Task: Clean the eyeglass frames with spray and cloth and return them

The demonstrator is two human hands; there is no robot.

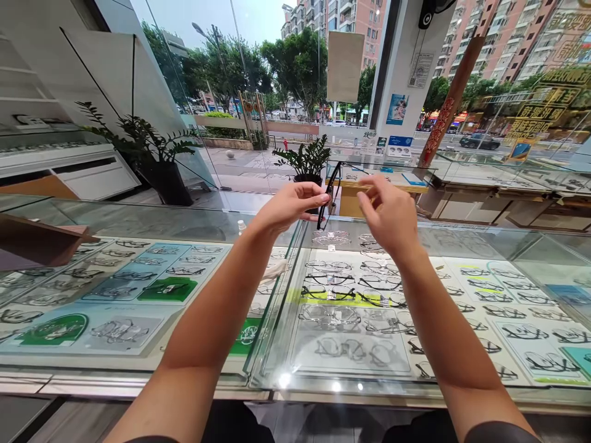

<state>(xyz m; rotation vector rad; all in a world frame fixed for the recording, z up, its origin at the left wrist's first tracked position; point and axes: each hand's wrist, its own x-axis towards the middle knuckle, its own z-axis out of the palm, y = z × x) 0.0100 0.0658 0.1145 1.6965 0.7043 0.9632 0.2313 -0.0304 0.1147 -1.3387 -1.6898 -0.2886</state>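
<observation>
My left hand pinches a pair of dark-framed eyeglasses between thumb and fingers, above the glass counter. The frame is held upright, seen nearly edge-on, and a thin temple reaches from its top toward the right. My right hand is raised just to the right of the eyeglasses, its fingers bent and the thumb apart from them. Nothing shows between those fingers; whether a fingertip touches the temple's end I cannot make out. Below both hands, rows of eyeglasses lie inside the glass display case.
More spectacles on blue and green cards fill the left case. A cloth-like pale item and a small white bottle are left of centre. A brown panel juts in at left. Potted plants stand by the window.
</observation>
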